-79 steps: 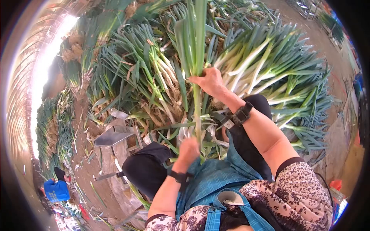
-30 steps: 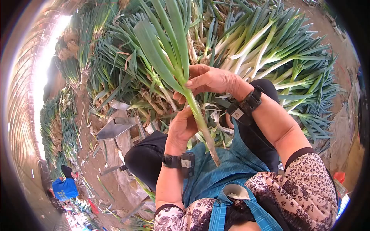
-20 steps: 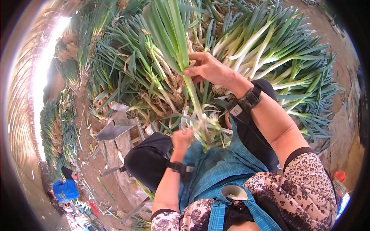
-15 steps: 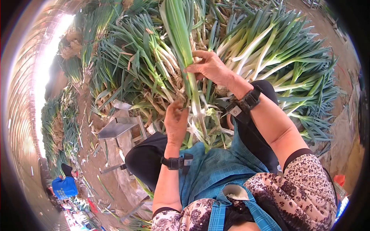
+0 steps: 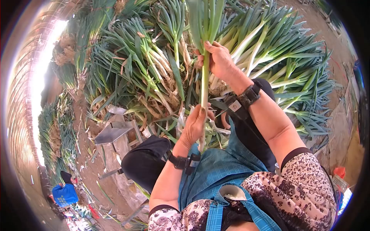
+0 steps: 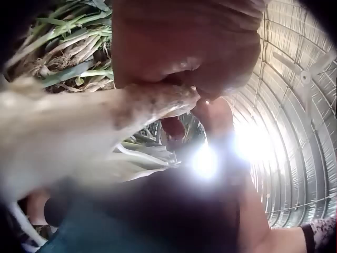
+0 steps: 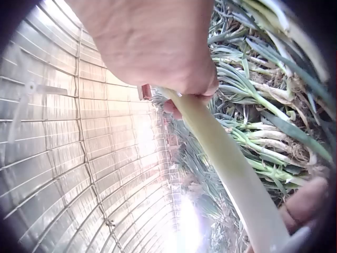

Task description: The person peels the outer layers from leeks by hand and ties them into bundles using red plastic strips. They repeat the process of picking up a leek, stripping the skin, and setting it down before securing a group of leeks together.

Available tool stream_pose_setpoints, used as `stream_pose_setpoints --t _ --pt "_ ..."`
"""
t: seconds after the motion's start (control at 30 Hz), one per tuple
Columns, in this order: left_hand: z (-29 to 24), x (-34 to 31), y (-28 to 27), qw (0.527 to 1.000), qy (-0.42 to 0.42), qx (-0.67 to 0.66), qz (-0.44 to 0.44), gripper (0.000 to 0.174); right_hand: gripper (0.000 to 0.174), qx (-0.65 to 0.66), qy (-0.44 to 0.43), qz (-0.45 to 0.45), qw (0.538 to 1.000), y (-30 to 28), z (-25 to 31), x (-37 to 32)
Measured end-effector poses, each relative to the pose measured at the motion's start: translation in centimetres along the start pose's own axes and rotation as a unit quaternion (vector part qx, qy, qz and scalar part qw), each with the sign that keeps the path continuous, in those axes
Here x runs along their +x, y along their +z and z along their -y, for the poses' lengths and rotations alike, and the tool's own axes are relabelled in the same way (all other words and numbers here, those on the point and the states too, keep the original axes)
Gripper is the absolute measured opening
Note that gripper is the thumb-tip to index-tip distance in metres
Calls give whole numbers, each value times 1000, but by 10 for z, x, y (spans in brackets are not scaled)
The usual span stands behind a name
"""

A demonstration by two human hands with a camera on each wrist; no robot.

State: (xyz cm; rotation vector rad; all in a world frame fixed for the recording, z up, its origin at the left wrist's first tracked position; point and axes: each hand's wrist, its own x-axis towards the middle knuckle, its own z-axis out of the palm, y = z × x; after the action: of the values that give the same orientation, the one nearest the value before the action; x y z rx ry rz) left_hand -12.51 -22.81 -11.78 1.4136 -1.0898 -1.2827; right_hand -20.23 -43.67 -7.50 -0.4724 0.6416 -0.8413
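One leafy green onion stalk point(image 5: 204, 82) is held nearly upright between both hands in the head view. My right hand point(image 5: 221, 63) grips it high up, just below where the green leaves spread. Lower on the pale stem, my left hand point(image 5: 194, 125) has its fingers and thumb round it, above the brownish lower end near the apron. The left wrist view has the pale stem point(image 6: 79, 118) passing my left hand point(image 6: 184, 47). In the right wrist view, my right hand point(image 7: 158, 47) is curled round the stem point(image 7: 231, 168).
Pale, clean-looking stalks point(image 5: 293, 61) lie piled at the right. Rooted, brownish stalks point(image 5: 131, 61) are heaped at the left and beyond. A metal stand point(image 5: 112, 133) is beside the left knee point(image 5: 144, 163). Loose peelings point(image 5: 216, 134) lie between the legs.
The stalk has moved right and stands more upright. My left hand, earlier beside the stem with loose fingers, now holds its lower part. My right hand has moved slightly up and right with the stalk.
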Motion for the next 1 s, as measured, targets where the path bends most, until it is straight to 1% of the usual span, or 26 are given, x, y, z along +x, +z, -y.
stream_pose_setpoints --t 0.03,0.1,0.13,0.17,0.2,0.23,0.3,0.33,0.37,0.4,0.43,0.47,0.5,0.57,0.6,0.63,0.67,0.7,0.73,0.8,0.83,0.87,0.9,0.93,0.97,1.0 --pt "-1 -5 1 1000 -1 27 5 48 22 0 0 2 1000 -2 1 1" --pt "0 -17 3 1000 -15 -3 9 48 21 -4 -10 -7 1000 -6 2 2" --pt "0 -26 3 998 -57 -26 16 48 17 2 -21 -82 996 -2 6 3" --pt "1 -35 5 994 -97 -49 20 48 17 0 -17 -79 997 -5 10 10" --pt "13 -46 12 997 -58 -57 -10 46 18 9 -32 -84 996 -11 17 16" --pt "13 -58 12 996 -60 -58 -14 46 19 18 -47 -90 995 -15 22 19" --pt "13 -82 12 968 -161 -183 -61 43 20 20 -45 -81 996 -23 22 20" --pt "7 -88 17 961 -147 -211 -99 40 18 25 -47 -109 993 -23 18 18" --pt "9 -97 15 959 -145 -216 -110 40 16 28 -49 -132 990 -19 15 18" --pt "12 -111 9 973 -145 -155 -96 39 13 50 -57 -181 981 -15 21 20" --pt "17 -126 6 982 -146 -91 -82 37 14 55 -78 -175 980 -29 27 38" --pt "25 -144 8 972 -158 -115 -127 32 14 55 -90 -143 984 -38 37 49" --pt "28 -156 7 972 -155 -114 -132 32 14 57 -105 -113 986 -45 44 54" --pt "32 -176 2 958 -184 -49 -216 29 15 58 -121 -114 984 -49 48 51" --pt "40 -181 -5 959 -156 18 -238 26 15 59 -136 -114 982 -47 51 51" --pt "50 -185 -12 957 -151 14 -247 26 16 56 -146 -106 982 -51 54 55" --pt "59 -189 -19 939 -103 182 -273 24 16 73 -144 -105 981 -59 57 63" --pt "62 -192 -24 891 -55 344 -291 23 16 89 -142 -105 980 -62 60 69" --pt "36 -191 -21 837 -87 496 -215 25 17 87 -144 -115 979 -53 61 62" --pt "-1 -176 -14 801 -43 540 -255 39 19 13 -150 -112 982 -37 53 52" --pt "-13 -164 -15 798 -17 527 -292 52 20 -14 -157 -83 984 -30 48 47" --pt "-28 -155 -16 796 28 516 -314 55 21 -37 -158 -44 986 -21 41 42" --pt "-43 -146 -12 819 97 460 -329 60 22 -32 -154 -47 986 -3 34 29" --pt "-30 -136 -5 807 121 429 -387 67 29 -267 -185 29 945 -6 28 34" --pt "-27 -133 -1 847 154 333 -384 68 32 -164 -130 75 975 3 19 54" --pt "-16 -129 8 870 148 275 -382 61 34 -61 -66 110 990 27 1 65"
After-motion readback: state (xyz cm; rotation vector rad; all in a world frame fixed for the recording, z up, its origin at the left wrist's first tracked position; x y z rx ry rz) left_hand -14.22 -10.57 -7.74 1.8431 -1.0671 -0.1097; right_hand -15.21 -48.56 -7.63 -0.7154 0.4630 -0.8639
